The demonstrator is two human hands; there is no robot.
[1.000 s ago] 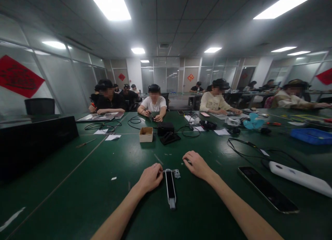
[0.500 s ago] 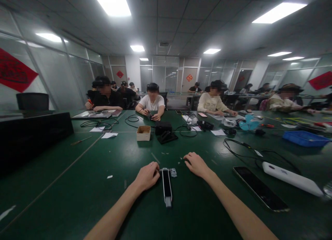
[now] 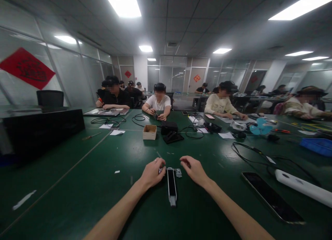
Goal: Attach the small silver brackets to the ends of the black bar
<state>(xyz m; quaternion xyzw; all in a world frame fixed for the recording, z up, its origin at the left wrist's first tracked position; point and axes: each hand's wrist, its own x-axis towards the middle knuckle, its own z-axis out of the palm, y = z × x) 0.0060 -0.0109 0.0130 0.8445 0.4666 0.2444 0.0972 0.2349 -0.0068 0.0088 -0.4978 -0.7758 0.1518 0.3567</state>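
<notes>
On the green table before me lies a slim long piece with a black face, a pale rim and a grey tip towards me. A small metal bracket with holes crosses its far end. My left hand is closed at the bracket's left end, fingers curled round it; a bit of metal shows between thumb and fingers. To the right of the bracket, my right hand is held apart from it, fingers bent and thumb a little away from them. Nothing shows in that hand.
At right lie a smartphone, a white elongated device and a black cable. A small open box and a black stand are ahead. A dark panel stands at left. Several people sit across the table.
My right hand has lifted slightly and drawn in towards the bracket, its fingers more bent. My left hand stays at the bracket. The view has turned a little left.
</notes>
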